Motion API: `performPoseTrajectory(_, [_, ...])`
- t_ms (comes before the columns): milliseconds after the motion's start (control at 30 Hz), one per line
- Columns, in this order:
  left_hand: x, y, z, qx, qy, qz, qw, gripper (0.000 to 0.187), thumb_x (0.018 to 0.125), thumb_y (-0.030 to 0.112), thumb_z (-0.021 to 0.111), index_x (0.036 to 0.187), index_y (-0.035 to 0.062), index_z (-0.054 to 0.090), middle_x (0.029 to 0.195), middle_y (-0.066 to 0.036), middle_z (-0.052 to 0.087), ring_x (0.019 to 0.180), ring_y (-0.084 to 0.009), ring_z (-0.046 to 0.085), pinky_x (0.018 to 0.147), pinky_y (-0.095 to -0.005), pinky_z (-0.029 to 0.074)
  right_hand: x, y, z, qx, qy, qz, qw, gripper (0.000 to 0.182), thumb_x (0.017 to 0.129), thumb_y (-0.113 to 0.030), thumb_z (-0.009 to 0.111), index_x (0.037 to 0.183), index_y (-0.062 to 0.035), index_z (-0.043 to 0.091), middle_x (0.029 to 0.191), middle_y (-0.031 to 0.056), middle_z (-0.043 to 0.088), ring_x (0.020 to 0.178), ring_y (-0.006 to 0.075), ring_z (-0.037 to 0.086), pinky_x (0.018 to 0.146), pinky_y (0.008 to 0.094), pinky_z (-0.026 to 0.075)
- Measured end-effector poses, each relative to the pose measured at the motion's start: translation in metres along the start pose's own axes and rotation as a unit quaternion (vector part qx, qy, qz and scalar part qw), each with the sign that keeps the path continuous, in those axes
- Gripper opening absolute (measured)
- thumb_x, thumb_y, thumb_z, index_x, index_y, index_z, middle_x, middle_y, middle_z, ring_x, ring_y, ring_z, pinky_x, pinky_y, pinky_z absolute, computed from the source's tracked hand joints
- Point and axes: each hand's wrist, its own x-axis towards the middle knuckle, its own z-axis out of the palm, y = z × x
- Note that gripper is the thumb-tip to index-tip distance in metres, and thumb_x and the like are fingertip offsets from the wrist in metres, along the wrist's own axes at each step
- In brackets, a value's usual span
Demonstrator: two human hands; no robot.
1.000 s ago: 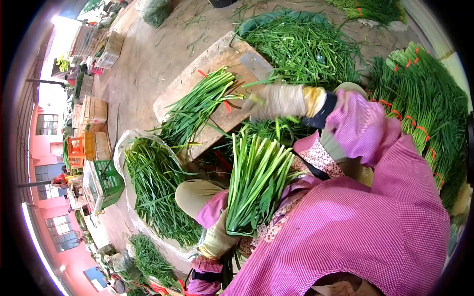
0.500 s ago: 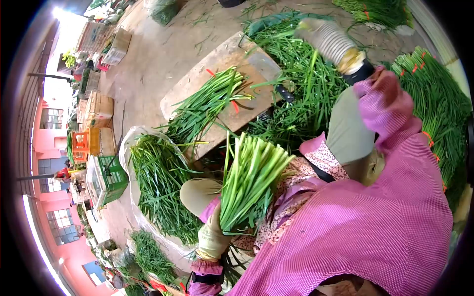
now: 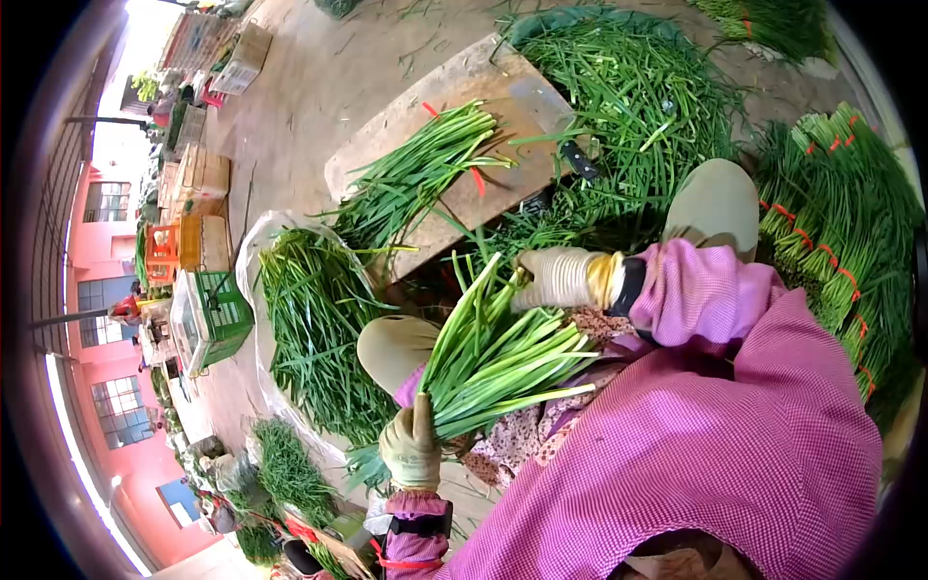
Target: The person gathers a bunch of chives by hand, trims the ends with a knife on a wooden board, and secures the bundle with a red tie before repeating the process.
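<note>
Chives bunch (image 3: 493, 353) gripped by both gloved hands.

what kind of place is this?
Probably an outdoor produce market or packing yard: tied bunches of green stalks stacked on the ground, a wooden chopping board with a cleaver, and stacked crates alongside pink buildings.

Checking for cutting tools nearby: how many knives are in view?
1: a cleaver lies flat on the wooden board, near its right end beside the loose greens pile. Others could be hidden under greens.
</note>
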Motion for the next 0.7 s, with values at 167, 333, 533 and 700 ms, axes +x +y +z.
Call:
performPoseTrajectory(167, [-0.003,0.0,0.003,0.009,0.036,-0.009,0.999,0.054,0.078,0.005,0.061,0.13,0.0183,0.052,0.1,-0.007,0.062,0.082,-0.0272,0.061,0.072,-0.0406,0.05,0.03,0.034,-0.004,-0.101,0.334,0.043,0.936,0.012,0.085,-0.012,0.062,0.091,-0.0024,0.064,0.082,0.0134,0.067,0.072,0.0337,0.066,0.064,0.0384,0.053])
performPoseTrajectory(333, [-0.007,-0.002,0.011,0.002,0.052,-0.014,0.999,0.053,0.08,0.007,0.06,0.131,0.0207,0.053,0.101,-0.007,0.063,0.085,-0.0268,0.062,0.074,-0.0405,0.05,0.013,0.014,0.0,-0.269,0.261,-0.173,0.911,0.023,0.083,-0.036,0.06,0.083,-0.0138,0.065,0.09,0.005,0.066,0.111,0.0297,0.056,0.102,0.0449,0.038])
performPoseTrajectory(533, [-0.01,-0.003,0.014,0.007,0.023,-0.006,1.0,0.069,0.069,0.014,0.068,0.135,0.018,0.048,0.111,-0.009,0.059,0.096,-0.0305,0.06,0.082,-0.0437,0.047,0.043,-0.049,0.024,-0.189,-0.078,-0.011,0.979,0.072,0.083,-0.073,0.045,0.116,-0.0114,0.066,0.111,0.0166,0.065,0.118,0.0384,0.053,0.112,0.0518,0.024])
performPoseTrajectory(700, [-0.01,-0.004,0.017,0.009,0.061,-0.019,0.998,0.046,0.084,0.009,0.059,0.129,0.0176,0.052,0.111,-0.008,0.061,0.087,-0.0273,0.061,0.073,-0.0402,0.05,0.072,-0.012,0.052,0.08,-0.023,-0.187,0.979,0.039,0.079,-0.036,0.064,0.103,-0.006,0.068,0.079,0.0134,0.066,0.068,0.0259,0.058,0.067,0.0392,0.05])
